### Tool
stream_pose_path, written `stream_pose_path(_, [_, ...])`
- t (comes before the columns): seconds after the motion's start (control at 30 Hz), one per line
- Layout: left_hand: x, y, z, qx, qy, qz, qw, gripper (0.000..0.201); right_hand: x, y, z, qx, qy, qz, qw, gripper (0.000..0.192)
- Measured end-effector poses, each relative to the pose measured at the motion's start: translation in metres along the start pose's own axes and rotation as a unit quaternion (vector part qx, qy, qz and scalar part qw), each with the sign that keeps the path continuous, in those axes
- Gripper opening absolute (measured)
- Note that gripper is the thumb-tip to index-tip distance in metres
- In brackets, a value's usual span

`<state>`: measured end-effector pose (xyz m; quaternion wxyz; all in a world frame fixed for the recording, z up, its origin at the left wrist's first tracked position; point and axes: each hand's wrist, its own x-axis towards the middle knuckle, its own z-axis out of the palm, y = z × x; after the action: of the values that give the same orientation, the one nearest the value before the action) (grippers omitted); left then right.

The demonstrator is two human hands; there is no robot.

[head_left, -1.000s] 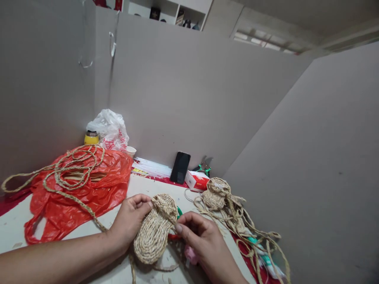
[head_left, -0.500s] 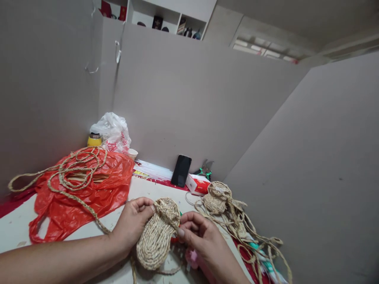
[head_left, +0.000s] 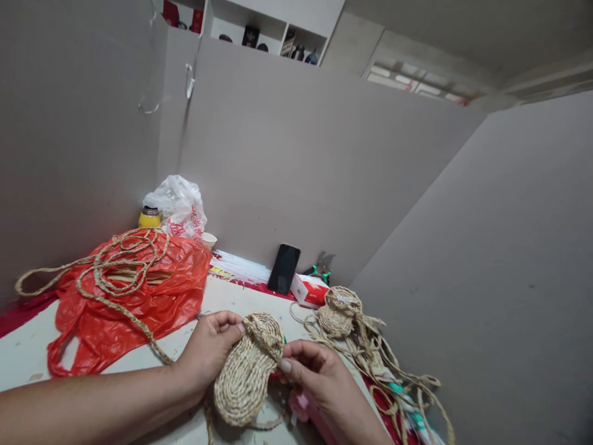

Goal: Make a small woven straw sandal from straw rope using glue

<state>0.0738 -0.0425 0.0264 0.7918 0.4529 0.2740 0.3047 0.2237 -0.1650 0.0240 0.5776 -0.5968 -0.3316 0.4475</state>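
A woven straw sandal (head_left: 243,386) made of coiled braid lies tilted between my hands, with a braided strap (head_left: 260,340) across its upper part. My left hand (head_left: 210,346) is closed on the sandal's left edge near the strap's end. On the other side, my right hand (head_left: 317,377) pinches the strap's right end at the edge between thumb and fingers. A pink object (head_left: 301,405) and bits of red and green show partly behind my right hand; I cannot make out what they are. Loose braid trails below the sandal.
A long straw braid (head_left: 125,266) lies coiled on a red plastic bag (head_left: 180,272) at left. Behind are a yellow jar (head_left: 149,218), a phone (head_left: 284,269), a red-and-white box (head_left: 311,289) and green-handled pliers (head_left: 322,269). Another straw piece (head_left: 338,312) with loose braids lies right. Grey panels enclose the table.
Both hands keep their hold on the sandal and strap with hardly any movement. The whole view has shifted very slightly.
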Motion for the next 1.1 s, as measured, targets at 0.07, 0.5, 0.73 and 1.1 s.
stream_pose_path(0.07, [0.0,0.001,0.0,-0.004,0.0,-0.003,1.0,0.031,-0.001,-0.002,0.001,-0.005,-0.002,-0.002,1.0,0.027])
stream_pose_path(0.5, [-0.002,0.001,0.002,-0.006,-0.003,-0.015,1.0,0.028,-0.003,-0.004,-0.001,-0.027,-0.002,-0.007,1.0,0.027])
stream_pose_path(0.73, [-0.001,-0.001,0.001,-0.012,-0.002,-0.011,1.0,0.029,-0.002,-0.004,0.001,-0.02,0.002,-0.008,1.0,0.027])
stream_pose_path(1.1, [-0.003,0.001,0.002,-0.02,-0.006,-0.014,1.0,0.029,-0.004,-0.011,0.004,0.0,0.002,-0.028,1.0,0.05])
